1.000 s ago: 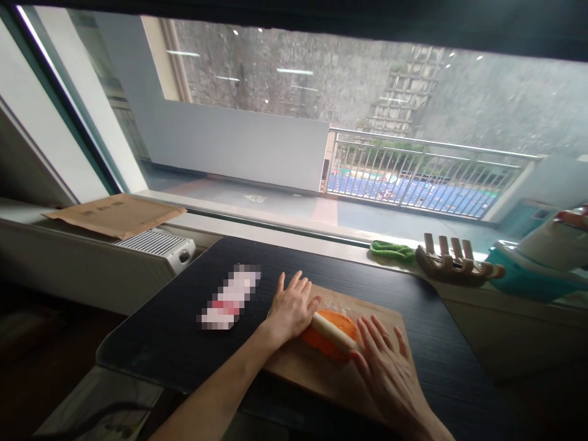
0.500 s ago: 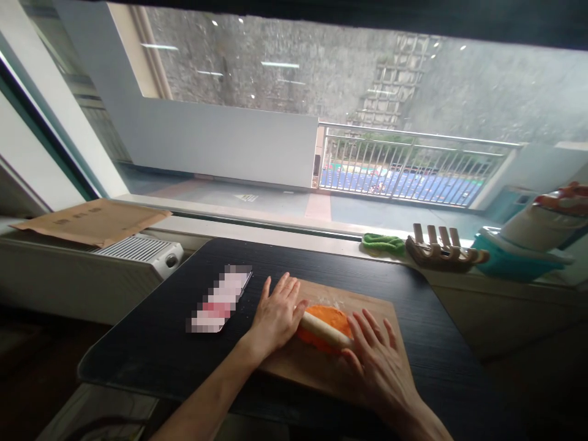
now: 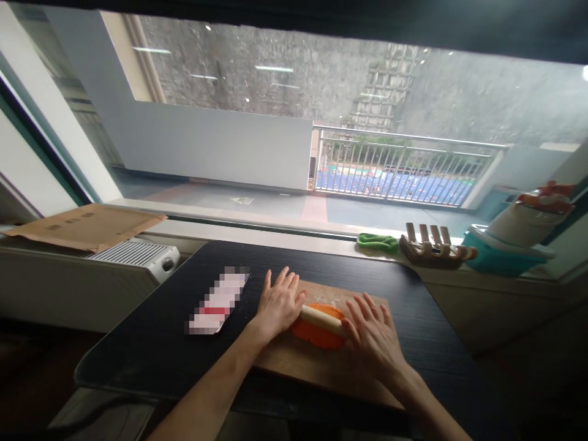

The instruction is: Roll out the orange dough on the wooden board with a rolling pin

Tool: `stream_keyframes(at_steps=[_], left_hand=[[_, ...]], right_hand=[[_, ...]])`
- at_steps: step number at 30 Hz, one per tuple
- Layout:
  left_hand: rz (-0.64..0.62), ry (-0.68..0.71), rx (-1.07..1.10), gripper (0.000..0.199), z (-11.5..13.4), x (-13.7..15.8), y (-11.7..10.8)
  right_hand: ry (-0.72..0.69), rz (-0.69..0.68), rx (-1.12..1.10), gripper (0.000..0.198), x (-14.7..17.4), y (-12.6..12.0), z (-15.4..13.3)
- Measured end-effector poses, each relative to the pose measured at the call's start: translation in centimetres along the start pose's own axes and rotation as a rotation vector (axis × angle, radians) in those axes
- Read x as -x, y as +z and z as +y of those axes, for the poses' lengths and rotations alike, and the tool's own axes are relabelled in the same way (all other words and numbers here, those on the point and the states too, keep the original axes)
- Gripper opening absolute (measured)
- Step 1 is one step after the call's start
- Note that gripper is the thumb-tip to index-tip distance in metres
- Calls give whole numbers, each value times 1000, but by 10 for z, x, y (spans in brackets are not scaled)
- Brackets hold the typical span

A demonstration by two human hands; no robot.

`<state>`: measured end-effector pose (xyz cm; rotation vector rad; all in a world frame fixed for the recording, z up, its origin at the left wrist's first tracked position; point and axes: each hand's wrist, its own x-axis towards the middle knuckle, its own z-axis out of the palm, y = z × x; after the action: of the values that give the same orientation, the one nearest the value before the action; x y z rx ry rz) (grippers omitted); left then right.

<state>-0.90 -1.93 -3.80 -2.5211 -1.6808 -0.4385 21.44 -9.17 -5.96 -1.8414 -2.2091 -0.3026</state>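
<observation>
A pale wooden rolling pin [image 3: 323, 320] lies across a flat round of orange dough [image 3: 319, 337] on a wooden board [image 3: 303, 367]. My left hand [image 3: 281, 301] rests over the pin's left end with its fingers stretched out and pointing away from me. Over the right end lies my right hand [image 3: 371, 331], palm down, its fingers straight and spread. Both palms hide the pin's ends. Most of the dough shows on the near side of the pin. White flour is dusted on the board beyond it.
The board sits on a black table [image 3: 169, 361]. A phone [image 3: 218, 303], blurred out, lies to the left. By the window stand a green cloth [image 3: 377, 244], a brown rack [image 3: 432, 250] and a teal basin [image 3: 491, 254]. A brown envelope [image 3: 92, 225] covers part of the radiator [image 3: 133, 260].
The rolling pin has rolled away from me toward the dough's far edge, both hands moving forward with it. More orange dough shows on the near side. The view has shifted slightly.
</observation>
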Motion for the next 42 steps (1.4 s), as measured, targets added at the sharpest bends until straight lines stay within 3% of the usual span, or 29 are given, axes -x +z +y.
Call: stream_keyframes(at_steps=[5,12,18,25,32,39,42], left_hand=[[-12,21,-2,51,-4,37,-4],[17,-15,-21,50,-2,-15,6],[24,23,-14,50,-2,12,1],[17,4,-18,47,-3,-28,10],[9,35,-15,49,0,4,2],[-17,-45,2,48,-4,-47,17],[-3,-23,3,47,-2,-37,13]], right_hand=[[-133,23,-42,46,26,0,-7],[113,-9,-19,44,-26,1,5],[-111,58,-22,46,9,5,0],[122,-55,-58,40,-31,2,6],[-39,-24,-103,38,-3,2,3],[156,-87,-84,40,-52,5,13],[115,-81,-91,40,-42,5,11]])
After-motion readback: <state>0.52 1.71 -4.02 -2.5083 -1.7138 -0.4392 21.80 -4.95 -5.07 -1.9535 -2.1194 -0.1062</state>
